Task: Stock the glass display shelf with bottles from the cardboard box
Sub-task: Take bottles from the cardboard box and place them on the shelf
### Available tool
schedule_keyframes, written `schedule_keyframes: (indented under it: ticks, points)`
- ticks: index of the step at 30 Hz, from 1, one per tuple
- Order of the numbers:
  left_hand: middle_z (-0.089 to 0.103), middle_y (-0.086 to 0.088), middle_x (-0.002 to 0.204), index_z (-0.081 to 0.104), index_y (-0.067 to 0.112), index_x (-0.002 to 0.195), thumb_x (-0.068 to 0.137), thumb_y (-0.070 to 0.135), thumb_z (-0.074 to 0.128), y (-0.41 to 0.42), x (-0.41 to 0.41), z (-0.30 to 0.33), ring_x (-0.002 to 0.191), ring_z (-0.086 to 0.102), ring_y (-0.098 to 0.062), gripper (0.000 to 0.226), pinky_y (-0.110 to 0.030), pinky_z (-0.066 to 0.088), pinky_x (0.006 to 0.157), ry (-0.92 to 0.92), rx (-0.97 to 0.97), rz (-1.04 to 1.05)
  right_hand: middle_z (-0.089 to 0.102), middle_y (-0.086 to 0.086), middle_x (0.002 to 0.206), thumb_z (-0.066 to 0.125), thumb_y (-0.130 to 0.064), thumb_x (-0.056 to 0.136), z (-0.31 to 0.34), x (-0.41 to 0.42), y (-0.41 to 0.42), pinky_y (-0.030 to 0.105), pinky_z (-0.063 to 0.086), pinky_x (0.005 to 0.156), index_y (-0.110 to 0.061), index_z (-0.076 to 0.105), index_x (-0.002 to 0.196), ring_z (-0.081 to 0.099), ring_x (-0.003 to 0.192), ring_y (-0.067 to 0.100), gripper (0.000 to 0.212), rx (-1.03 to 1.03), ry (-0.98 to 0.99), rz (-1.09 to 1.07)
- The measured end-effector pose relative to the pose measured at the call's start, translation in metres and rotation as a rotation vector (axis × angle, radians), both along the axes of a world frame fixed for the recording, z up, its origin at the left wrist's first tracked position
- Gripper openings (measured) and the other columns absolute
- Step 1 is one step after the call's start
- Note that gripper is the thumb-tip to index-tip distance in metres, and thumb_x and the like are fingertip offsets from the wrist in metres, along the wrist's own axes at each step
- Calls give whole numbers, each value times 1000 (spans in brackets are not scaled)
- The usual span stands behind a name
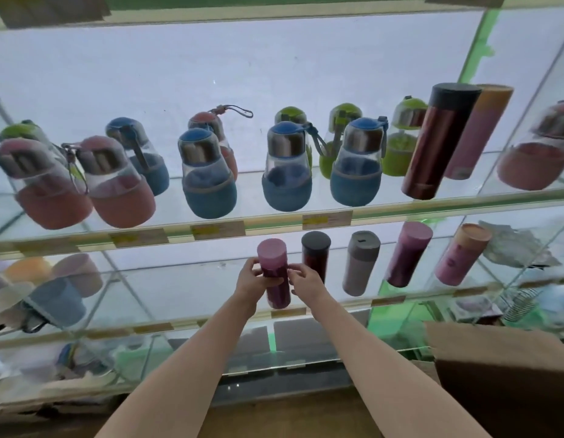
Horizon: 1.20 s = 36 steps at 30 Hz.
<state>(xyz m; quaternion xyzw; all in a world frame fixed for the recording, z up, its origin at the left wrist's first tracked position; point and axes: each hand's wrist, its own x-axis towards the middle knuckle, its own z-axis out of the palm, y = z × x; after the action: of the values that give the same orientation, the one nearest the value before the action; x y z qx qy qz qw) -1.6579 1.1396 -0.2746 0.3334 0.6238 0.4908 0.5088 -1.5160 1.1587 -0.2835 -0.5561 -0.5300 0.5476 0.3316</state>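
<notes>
— Where do we have the bottle now?

— We hold the purple bottle [275,273] between both hands, upright, at the front of the lower glass shelf [384,300]. Our left hand [249,279] has its fingers curled around the left side of the bottle, and our right hand [306,281] pinches the right side with thumb and fingertips. Both grips are closed on it, not loose.

— Why two hands for one small bottle?

— We think it is for control. The shelf is glass, so we want the bottle to stand straight and come down softly. Whether its base already touches the glass, we cannot tell.

— And what stands close to our fingers?

— Just beside our right fingers is the dark red bottle [315,256] with a black cap. Further to the right we see the grey bottle [360,263], then two more pink ones. It looks like a row, and our bottle goes at its left end. To the left of our left fingers the shelf is still free near us.

— And the supply?

— The cardboard box [501,377] is low on the right, well apart from our fingers. We cannot see inside it.
</notes>
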Motion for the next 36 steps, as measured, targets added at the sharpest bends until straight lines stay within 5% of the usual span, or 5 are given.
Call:
schedule_keyframes:
  ticks: [7,14,23,27,36]
  points:
    - [63,-16,105,47,9,115,71,-7,80,-6,12,-4,98,64,-31,57,-47,55,90,89,-119,22,63,3,117,54,-21,101,1,21,-16,44,48,106,-12,59,131,60,116,24,32,-69,-19,8]
    - [66,-14,81,61,2,98,90,11,66,-26,58,-3,68,63,-27,13,-38,54,69,115,-287,113,67,6,105,55,-25,100,-5,71,-32,42,54,95,-16,64,112,64,95,18,17,-87,52,-44]
    - [66,-12,85,58,7,103,100,28,56,-54,192,-1,70,62,-26,21,-32,50,67,98,-279,-32,67,8,102,55,-25,101,-9,207,-50,39,55,84,-9,63,111,63,89,21,20,-147,110,-115]
    - [66,-11,81,57,6,103,102,27,53,-55,260,-7,65,61,-23,21,-29,47,63,131,-284,-117,65,10,93,54,-20,103,-18,283,-56,29,50,65,-4,62,106,59,77,19,18,-191,161,-207]
    - [65,-15,81,58,3,101,101,22,54,-48,399,-30,62,62,-24,19,-30,49,61,106,-324,-261,64,6,95,52,-26,103,-50,410,-74,34,50,75,-10,62,103,61,85,19,18,-284,157,-338]
